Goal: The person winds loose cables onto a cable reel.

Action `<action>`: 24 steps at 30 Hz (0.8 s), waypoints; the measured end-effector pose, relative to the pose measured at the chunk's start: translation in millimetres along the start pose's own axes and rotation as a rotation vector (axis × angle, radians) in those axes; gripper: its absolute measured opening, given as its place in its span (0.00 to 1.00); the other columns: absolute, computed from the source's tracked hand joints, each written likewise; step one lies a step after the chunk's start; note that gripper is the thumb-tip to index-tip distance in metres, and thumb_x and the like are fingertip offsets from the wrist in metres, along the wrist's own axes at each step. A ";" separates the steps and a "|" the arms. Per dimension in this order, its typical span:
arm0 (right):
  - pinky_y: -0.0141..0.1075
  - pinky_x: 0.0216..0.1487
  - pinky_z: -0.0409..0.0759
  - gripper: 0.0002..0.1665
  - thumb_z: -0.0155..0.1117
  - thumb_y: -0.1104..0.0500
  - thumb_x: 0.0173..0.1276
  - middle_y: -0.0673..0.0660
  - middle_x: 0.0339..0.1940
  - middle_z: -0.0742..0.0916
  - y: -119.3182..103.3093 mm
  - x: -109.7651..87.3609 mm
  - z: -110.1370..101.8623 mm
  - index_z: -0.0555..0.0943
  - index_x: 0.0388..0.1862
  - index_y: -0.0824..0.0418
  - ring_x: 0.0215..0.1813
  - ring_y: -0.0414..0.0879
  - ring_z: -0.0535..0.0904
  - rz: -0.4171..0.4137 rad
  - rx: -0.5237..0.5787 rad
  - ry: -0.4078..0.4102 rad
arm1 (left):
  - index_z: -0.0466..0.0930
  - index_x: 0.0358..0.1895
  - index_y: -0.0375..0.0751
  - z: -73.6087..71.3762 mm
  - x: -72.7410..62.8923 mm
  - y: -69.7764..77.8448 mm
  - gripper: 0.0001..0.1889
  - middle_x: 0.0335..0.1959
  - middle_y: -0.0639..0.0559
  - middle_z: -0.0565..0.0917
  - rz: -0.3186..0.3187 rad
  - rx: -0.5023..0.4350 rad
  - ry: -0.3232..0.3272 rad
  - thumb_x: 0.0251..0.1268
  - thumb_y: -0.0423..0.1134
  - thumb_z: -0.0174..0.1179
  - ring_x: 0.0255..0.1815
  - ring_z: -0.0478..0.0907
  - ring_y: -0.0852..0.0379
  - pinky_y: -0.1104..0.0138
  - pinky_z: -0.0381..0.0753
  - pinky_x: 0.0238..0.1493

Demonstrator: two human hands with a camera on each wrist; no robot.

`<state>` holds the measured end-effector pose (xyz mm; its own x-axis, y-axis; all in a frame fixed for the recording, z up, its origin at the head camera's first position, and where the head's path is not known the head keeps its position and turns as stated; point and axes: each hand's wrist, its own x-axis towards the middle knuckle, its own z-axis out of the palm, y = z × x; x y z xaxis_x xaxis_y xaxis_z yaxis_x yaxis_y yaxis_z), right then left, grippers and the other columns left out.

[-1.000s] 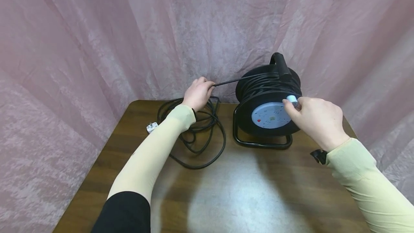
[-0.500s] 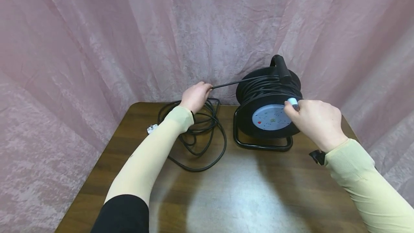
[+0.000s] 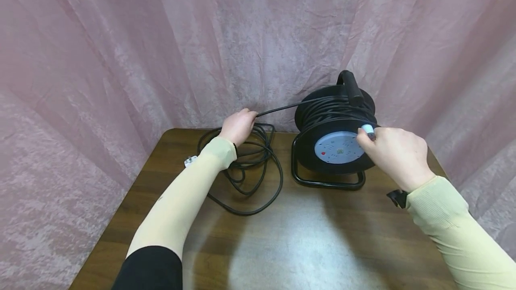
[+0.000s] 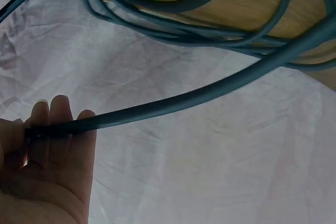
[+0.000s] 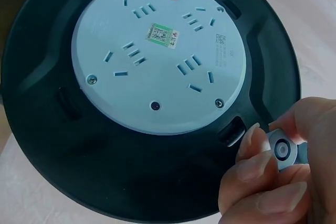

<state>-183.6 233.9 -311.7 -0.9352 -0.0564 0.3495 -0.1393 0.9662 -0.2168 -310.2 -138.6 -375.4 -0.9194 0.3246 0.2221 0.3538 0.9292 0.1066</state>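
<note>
A black cable reel [image 3: 310, 158] stands upright on its tubular frame at the right back of the table. Dark cable [image 3: 332, 110] is wound on its drum, and a pale round socket panel [image 5: 157, 90] with a red button fills its front face. My right hand [image 3: 397, 153] grips the light-coloured knob [image 5: 282, 150] at the drum's rim, fingers curled round it. To the left, my left hand [image 3: 238, 126] pinches the cable [image 4: 173, 103], which runs taut from there to the drum. Loose cable loops [image 3: 264, 205] lie on the table beneath and beside that hand.
A white plug [image 3: 190, 161] rests by the left forearm, on the wooden table [image 3: 306, 245]. The reel's black carry handle [image 3: 351, 86] rises above the drum. A pink curtain [image 3: 258, 35] hangs right behind the table's back edge.
My left hand has shifted slightly left and lower, still holding the cable. My right hand stays on the knob, and the socket panel shows no clear turn. The head view has tilted a little.
</note>
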 end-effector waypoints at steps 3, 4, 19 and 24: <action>0.48 0.11 0.61 0.36 0.47 0.39 0.76 0.54 0.10 0.72 1.7 -0.5 0.7 0.67 0.08 0.54 0.14 0.56 0.68 0.010 0.002 -0.011 | 0.84 0.57 0.38 4.4 -3.4 -5.3 0.13 0.46 0.43 0.84 -0.002 0.000 0.000 0.82 0.36 0.51 0.44 0.84 0.46 0.54 0.84 0.42; 0.48 0.11 0.61 0.36 0.47 0.39 0.76 0.53 0.11 0.71 2.6 -0.8 1.0 0.66 0.08 0.54 0.14 0.55 0.68 0.013 0.005 -0.016 | 0.84 0.57 0.38 5.8 -4.8 -6.9 0.13 0.46 0.43 0.85 -0.004 0.000 -0.005 0.82 0.36 0.52 0.44 0.84 0.46 0.54 0.84 0.42; 0.46 0.13 0.61 0.36 0.43 0.37 0.76 0.52 0.12 0.69 18.0 -3.5 3.8 0.63 0.09 0.54 0.17 0.53 0.66 0.063 0.005 -0.067 | 0.82 0.62 0.39 10.3 -9.1 -9.5 0.15 0.49 0.43 0.85 -0.013 0.042 -0.066 0.82 0.37 0.52 0.47 0.85 0.46 0.55 0.85 0.45; 0.46 0.13 0.60 0.35 0.43 0.39 0.76 0.52 0.12 0.67 24.0 -6.9 5.6 0.62 0.10 0.54 0.17 0.53 0.65 0.080 0.002 -0.073 | 0.83 0.60 0.39 14.7 -14.2 -14.8 0.14 0.49 0.42 0.86 -0.020 0.042 -0.076 0.82 0.38 0.53 0.46 0.85 0.46 0.55 0.85 0.45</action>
<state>-182.3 256.0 -324.4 -0.9646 0.0025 0.2638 -0.0640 0.9679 -0.2430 -304.9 -154.3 -394.4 -0.9372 0.3169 0.1459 0.3292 0.9418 0.0686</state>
